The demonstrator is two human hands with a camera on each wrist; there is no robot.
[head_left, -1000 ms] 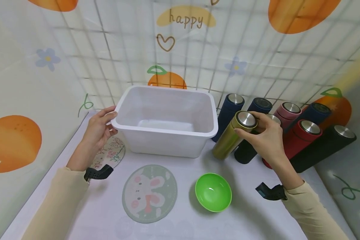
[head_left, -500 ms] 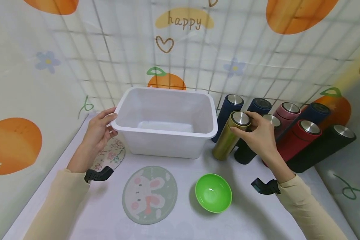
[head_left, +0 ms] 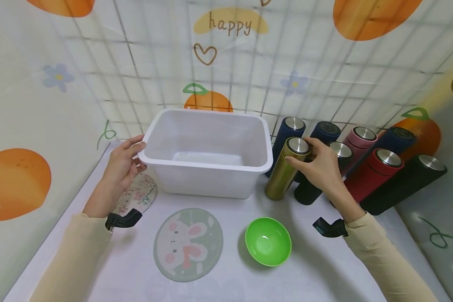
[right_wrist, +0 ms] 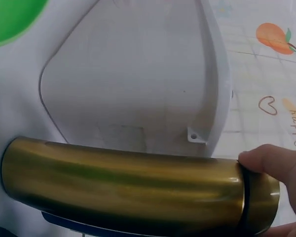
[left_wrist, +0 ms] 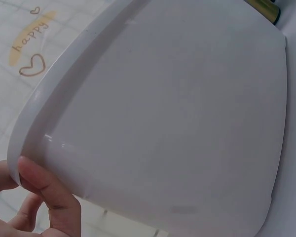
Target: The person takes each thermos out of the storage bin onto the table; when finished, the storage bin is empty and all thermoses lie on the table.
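Note:
My left hand (head_left: pixel 123 163) pinches the left rim of a white plastic bin (head_left: pixel 207 180) between thumb and fingers. The same grip on the bin's wall (left_wrist: pixel 177 108) shows in the left wrist view. My right hand (head_left: pixel 322 165) holds a gold thermos flask (head_left: pixel 283 176) near its steel-topped lid, thumb on one side and fingers on the other. The flask stands just right of the bin, its base at the tabletop. In the right wrist view the gold flask (right_wrist: pixel 123 185) lies across the picture. Nothing is seen inside the bin.
Several more flasks crowd the right: blue (head_left: pixel 290 132), black (head_left: pixel 305 191), pink (head_left: pixel 358 140), red (head_left: pixel 377 174) and a large black one (head_left: pixel 407 182). In front are a green bowl (head_left: pixel 268 241) and a round rabbit mat (head_left: pixel 188 245). A floral mat (head_left: pixel 141 195) lies beside the left hand. A wire grid rises behind.
The top of the gold flask has swung left toward the bin with my right hand, while its base stays almost in place. My left hand has kept its grip on the rim.

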